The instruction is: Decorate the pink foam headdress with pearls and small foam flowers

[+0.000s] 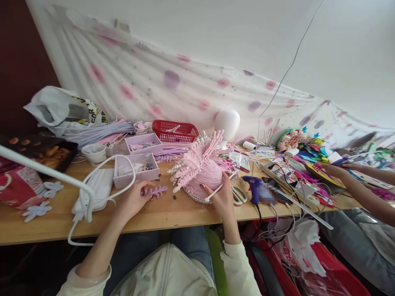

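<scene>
Left hand (137, 198) holds purple sprig (158, 191) near pink headpiece (202, 172).

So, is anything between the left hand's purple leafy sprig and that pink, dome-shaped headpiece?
Nothing visible stands between the purple leafy sprig in the left hand and the pink, dome-shaped headpiece; only a strip of wooden tabletop shows in the gap.

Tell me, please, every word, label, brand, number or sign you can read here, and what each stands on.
"FOR", running sideways, on the white plastic bag at the back left.
Print on the flat packet near the middle: too small to read.
Red print on the carrier bag below the table: too blurred to read.
</scene>
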A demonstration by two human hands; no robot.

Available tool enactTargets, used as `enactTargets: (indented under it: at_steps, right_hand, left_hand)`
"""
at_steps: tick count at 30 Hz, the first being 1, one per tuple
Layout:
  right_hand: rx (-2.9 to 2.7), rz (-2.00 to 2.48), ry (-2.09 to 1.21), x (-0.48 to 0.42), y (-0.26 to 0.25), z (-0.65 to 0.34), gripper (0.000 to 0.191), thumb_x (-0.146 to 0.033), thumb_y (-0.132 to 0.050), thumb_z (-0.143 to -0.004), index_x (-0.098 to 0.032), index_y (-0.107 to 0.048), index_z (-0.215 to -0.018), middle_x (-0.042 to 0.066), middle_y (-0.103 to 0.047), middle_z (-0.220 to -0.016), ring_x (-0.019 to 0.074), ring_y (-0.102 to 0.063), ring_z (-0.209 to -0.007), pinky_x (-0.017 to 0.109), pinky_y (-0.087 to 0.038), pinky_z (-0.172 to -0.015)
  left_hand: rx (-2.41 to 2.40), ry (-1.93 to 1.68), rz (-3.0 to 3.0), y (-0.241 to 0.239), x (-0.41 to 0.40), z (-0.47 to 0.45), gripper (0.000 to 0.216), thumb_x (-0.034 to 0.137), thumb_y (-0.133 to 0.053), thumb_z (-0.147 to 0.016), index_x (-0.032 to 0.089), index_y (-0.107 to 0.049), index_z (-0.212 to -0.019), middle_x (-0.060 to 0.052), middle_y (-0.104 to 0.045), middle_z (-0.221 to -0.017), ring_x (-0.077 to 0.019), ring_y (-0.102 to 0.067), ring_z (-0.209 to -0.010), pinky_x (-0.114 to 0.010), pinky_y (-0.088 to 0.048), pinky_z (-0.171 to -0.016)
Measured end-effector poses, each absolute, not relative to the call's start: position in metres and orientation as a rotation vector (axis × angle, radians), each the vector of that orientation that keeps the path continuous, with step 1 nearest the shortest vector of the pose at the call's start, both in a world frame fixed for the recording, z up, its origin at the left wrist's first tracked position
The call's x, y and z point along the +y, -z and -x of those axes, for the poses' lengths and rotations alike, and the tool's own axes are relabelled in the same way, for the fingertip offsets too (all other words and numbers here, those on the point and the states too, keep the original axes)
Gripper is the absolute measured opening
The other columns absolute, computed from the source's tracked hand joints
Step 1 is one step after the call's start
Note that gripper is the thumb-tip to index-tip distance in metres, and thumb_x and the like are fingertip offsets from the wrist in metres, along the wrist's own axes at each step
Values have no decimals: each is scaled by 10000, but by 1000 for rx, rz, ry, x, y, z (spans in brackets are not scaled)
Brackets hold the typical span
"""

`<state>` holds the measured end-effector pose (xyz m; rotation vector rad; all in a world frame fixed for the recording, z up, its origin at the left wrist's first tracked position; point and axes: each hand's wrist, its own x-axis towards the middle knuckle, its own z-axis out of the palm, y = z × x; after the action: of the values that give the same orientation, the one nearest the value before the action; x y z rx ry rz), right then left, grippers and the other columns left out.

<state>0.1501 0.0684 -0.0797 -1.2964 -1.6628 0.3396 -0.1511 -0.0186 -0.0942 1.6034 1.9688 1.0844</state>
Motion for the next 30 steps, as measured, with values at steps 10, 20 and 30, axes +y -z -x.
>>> enactTargets:
  at_steps: [10, 20, 30]
  right_hand:
    - [-1668, 1253, -330, 87, 85, -140, 906, -590, -738, -713, -126, -421, -1424, 233, -512, -1423, 373, -476, -1333, 550, -348, -1119]
    - [-1787, 1132, -567, 124, 78, -179, 785, -604, -729, -731, -194, -519, -1367, 182, -556, -1408, 347, -509, -1316, 547, -426, -1061]
    - [-1923, 1280, -129, 134, 70, -208, 345, -244, -479, -833, -184, -715, -1077, 139, -725, -1012, 335, -645, -1029, 563, -446, -963]
  left_hand:
    - [1349, -1447, -977, 68, -36, 160, 562, 317, -781, -598, 181, -661, -1130, -61, -731, -917, -207, -696, -777, -312, -547, -665]
    - [1124, -1773, -725, 52, -34, 118, 375, 310, -859, -505, 174, -673, -800, -44, -738, -852, -245, -691, -922, -362, -557, -815]
    - [1251, -1706, -804, 76, -23, 110, 409, 442, -834, -600, 168, -656, -846, -81, -757, -891, -302, -716, -966, -471, -537, -954]
